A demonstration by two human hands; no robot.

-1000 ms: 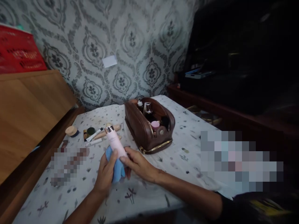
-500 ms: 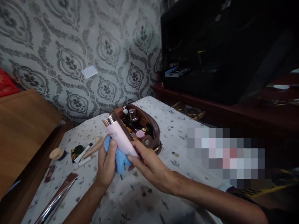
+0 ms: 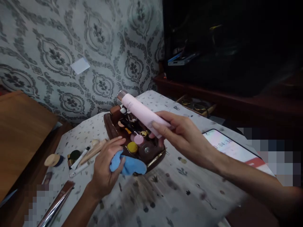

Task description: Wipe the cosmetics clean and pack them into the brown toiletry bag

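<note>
My right hand point(image 3: 182, 135) is closed around the lower end of a pale pink cosmetic bottle point(image 3: 142, 110) with a shiny metallic cap. The bottle is tilted above an open brown makeup bag point(image 3: 110, 126). Bunched in my left hand point(image 3: 106, 167) is a blue cloth point(image 3: 130, 165), at the bag's near left edge. Inside the bag are several cosmetics, among them a pink-lidded jar point(image 3: 138, 139), a yellow round lid point(image 3: 132, 147) and a black tube point(image 3: 129, 126). The bottle hides part of the contents.
On the patterned tablecloth point(image 3: 165, 201) at left lie a beige-topped jar point(image 3: 52, 160), brushes point(image 3: 93, 151), a white tube point(image 3: 80, 157) and a shiny brown pouch point(image 3: 58, 201). A phone showing a timer point(image 3: 227, 148) lies at right. An open drawer point(image 3: 196, 105) stands beyond.
The pink bottle has moved right and up, away from the blue cloth, in my right hand. My left hand keeps the cloth. The view has shifted, and the phone shows more.
</note>
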